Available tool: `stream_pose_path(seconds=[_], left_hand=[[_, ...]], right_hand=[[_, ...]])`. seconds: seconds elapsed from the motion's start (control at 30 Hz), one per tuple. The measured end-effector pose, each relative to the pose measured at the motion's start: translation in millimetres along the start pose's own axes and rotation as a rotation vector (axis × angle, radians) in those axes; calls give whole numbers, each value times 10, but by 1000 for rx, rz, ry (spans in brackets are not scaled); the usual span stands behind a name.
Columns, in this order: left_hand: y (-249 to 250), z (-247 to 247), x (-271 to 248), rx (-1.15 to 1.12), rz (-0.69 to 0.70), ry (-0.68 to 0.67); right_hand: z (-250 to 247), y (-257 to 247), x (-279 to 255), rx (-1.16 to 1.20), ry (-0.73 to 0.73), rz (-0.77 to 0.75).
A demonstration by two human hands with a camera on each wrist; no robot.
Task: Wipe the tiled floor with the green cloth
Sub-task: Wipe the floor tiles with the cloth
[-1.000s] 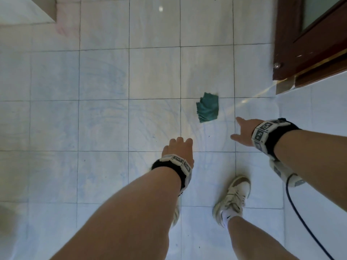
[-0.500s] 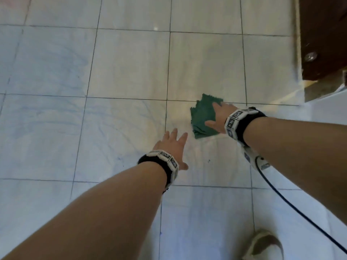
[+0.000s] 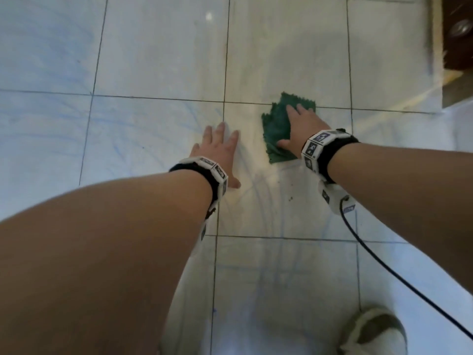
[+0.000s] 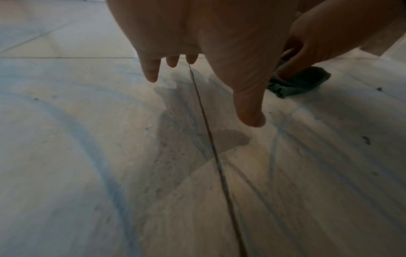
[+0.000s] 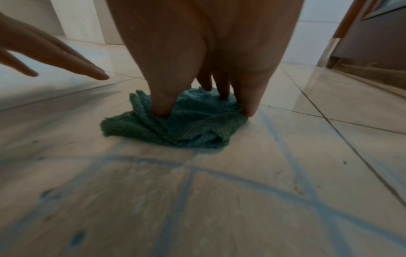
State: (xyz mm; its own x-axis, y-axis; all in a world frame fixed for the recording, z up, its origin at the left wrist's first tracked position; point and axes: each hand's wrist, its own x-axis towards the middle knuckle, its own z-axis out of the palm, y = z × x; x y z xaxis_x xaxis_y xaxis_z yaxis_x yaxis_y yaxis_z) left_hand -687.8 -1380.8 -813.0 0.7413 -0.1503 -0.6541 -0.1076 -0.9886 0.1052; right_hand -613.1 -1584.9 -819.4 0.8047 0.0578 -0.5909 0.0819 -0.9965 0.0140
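The green cloth lies crumpled on the pale tiled floor, just right of a grout line. My right hand lies on top of it, fingers fairly straight. In the right wrist view the thumb and fingertips press down into the cloth, which bunches into folds between them. My left hand is spread open to the left of the cloth, holding nothing. The left wrist view shows it hovering just above the floor over its own shadow, with the cloth to its right.
Blue streaks curve across the tiles, and dark specks lie near my right wrist. A dark wooden door stands at the far right. A black cable trails from my right wrist. A white shoe is at the bottom right.
My right hand reached forward onto the cloth and now lies flat over it. My left hand moved forward and lower with fingers spread. The view has dropped closer to the floor.
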Motion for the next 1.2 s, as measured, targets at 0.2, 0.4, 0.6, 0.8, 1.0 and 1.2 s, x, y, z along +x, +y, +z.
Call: stream_pose_path(seconds=[0.2,0.4,0.6,0.8,1.0,1.2], left_hand=[[129,74,-22,-58,-26,-59],[35,160,59,-81,2,-48],[105,116,51,-108,-16,-47],[76,149,60,-118,-10,-36],[82,171,70,-97,-17,-32],[80,133,50,-91,-14,-29]], right_hand=[[-55,-65,89,-54,-86,24],[-61,-107,177,-90,-84,-52],[-119,-124,24,-98,-120,-91],[358,-340,-753,-186,-219,-270],[760,-420,-1204,-115,-296,-293],[151,316,-303,3,-79,77]])
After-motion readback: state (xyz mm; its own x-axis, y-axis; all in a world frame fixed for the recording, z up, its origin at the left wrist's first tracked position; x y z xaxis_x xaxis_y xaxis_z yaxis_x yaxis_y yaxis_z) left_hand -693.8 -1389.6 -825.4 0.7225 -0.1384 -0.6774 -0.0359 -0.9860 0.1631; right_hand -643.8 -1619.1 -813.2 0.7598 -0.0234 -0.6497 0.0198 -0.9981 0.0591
